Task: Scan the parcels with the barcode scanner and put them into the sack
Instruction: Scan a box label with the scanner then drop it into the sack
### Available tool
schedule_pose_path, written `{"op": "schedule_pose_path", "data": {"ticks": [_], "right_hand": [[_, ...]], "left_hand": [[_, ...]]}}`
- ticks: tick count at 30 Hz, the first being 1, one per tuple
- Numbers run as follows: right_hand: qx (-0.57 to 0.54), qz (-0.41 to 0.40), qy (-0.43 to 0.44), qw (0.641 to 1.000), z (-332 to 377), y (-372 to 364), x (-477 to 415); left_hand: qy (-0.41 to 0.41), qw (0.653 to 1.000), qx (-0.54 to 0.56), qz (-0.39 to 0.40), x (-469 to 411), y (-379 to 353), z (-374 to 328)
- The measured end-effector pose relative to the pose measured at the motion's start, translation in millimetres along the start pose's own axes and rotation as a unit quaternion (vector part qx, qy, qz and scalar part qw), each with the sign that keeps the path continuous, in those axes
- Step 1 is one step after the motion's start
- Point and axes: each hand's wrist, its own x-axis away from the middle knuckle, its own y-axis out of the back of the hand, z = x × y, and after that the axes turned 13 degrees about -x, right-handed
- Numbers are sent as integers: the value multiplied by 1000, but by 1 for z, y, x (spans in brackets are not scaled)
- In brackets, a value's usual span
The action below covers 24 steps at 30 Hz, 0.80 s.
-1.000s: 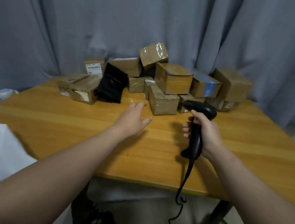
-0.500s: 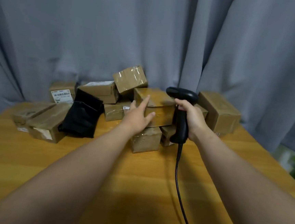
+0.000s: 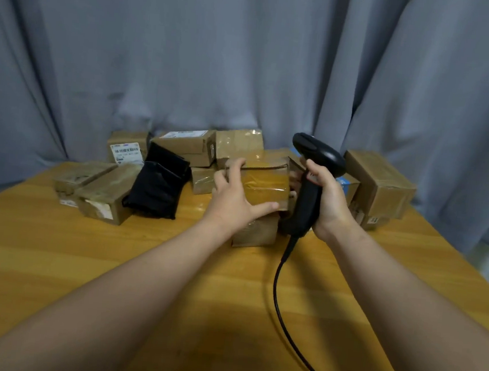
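A pile of several taped cardboard parcels lies at the far side of the wooden table (image 3: 53, 257). My left hand (image 3: 233, 197) grips the middle brown parcel (image 3: 266, 179), fingers over its top left edge and thumb along its lower front. That parcel sits on another box (image 3: 255, 230). My right hand (image 3: 326, 200) holds the black barcode scanner (image 3: 308, 188) by its handle, upright, just right of the gripped parcel, its head above the pile. The scanner's cable (image 3: 279, 300) trails down across the table. No sack is in view.
A black soft package (image 3: 157, 188) leans among the boxes on the left, beside two flat boxes (image 3: 100, 193). A labelled box (image 3: 126, 148) stands behind it. A large box (image 3: 381, 184) sits at the right. Grey curtain (image 3: 219, 50) hangs behind the table.
My left hand reached forward from the table and took hold of the middle parcel. My right hand lifted the scanner up beside the pile. The view tilted up and moved closer.
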Motion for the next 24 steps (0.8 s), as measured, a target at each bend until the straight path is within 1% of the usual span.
{"op": "schedule_pose_path", "data": {"ticks": [4, 7, 10, 12, 14, 17, 20, 24], "right_hand": [[13, 23, 0, 1000, -13, -14, 40], [0, 48, -7, 999, -25, -28, 70], [4, 68, -25, 997, -30, -37, 94], [11, 60, -31, 998, -29, -41, 108], [30, 48, -26, 998, -28, -44, 122], [68, 23, -6, 997, -31, -40, 144], [86, 3, 9, 996, -39, -31, 166], [86, 20, -9, 996, -59, -17, 196]], "left_hand": [[52, 996, -42, -57, 32, 16, -6], [93, 990, -59, -91, 52, 28, -2], [97, 988, -30, -118, 73, 43, 10], [92, 987, -3, -128, 89, 54, 20], [114, 984, 66, -123, 106, 65, 29], [165, 964, 173, -115, 132, 81, 42], [202, 953, 209, -88, 158, 92, 58], [206, 952, 228, -16, 200, 97, 76]]}}
